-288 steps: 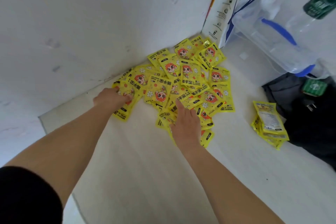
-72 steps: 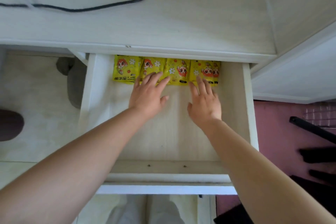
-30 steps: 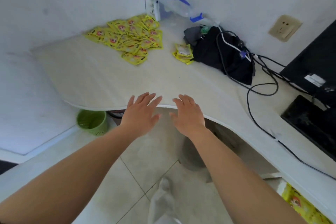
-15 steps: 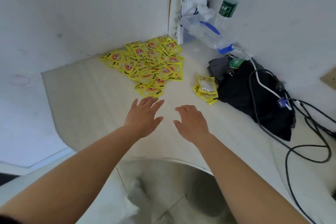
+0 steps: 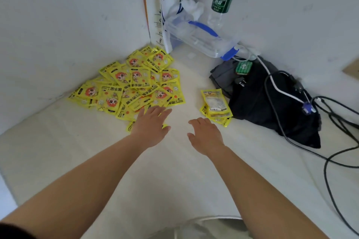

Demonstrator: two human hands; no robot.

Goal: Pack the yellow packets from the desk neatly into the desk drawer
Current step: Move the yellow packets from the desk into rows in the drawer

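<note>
A loose heap of several yellow packets (image 5: 134, 85) with a cartoon face lies in the desk's back corner against the wall. My left hand (image 5: 150, 125) reaches over the heap's near edge, fingers straight, covering one or two packets, holding nothing. My right hand (image 5: 206, 135) hovers flat over the bare white desk (image 5: 174, 180), empty. To its right lies a small stack of yellow packets (image 5: 215, 105), back side up. The drawer is out of view.
A white coffee paper bag (image 5: 167, 2) stands in the corner, with a clear plastic box (image 5: 198, 39) and a water bottle (image 5: 221, 4) beside it. A black cloth bag (image 5: 272, 106) with cables (image 5: 330, 157) lies on the right.
I have turned from the open drawer, where a row of packets lies, back to the desk corner. Both hands moved forward; the left one now reaches the heap's near edge.
</note>
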